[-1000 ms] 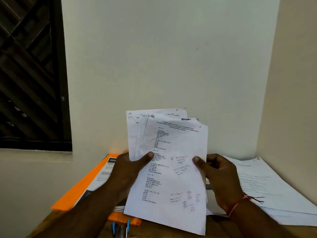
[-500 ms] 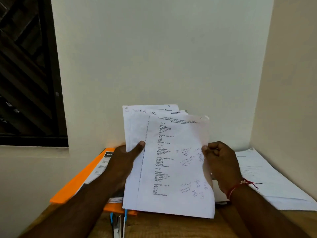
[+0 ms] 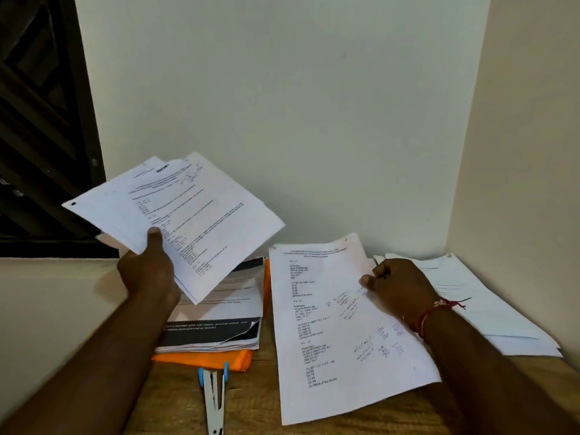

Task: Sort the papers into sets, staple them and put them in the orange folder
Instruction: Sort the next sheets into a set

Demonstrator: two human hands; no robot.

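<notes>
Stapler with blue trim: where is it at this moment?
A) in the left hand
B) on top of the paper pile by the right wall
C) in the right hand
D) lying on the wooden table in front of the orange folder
D: the stapler lies untouched on the wooden table, just in front of the orange folder; the left hand holds a fanned sheaf of papers and the right hand pinches a single printed sheet.

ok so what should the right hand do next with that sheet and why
Probably let go of the single sheet and go back for another: the right hand pinches its edge, it seems to lie on the table, and the left hand holds more papers.
</notes>
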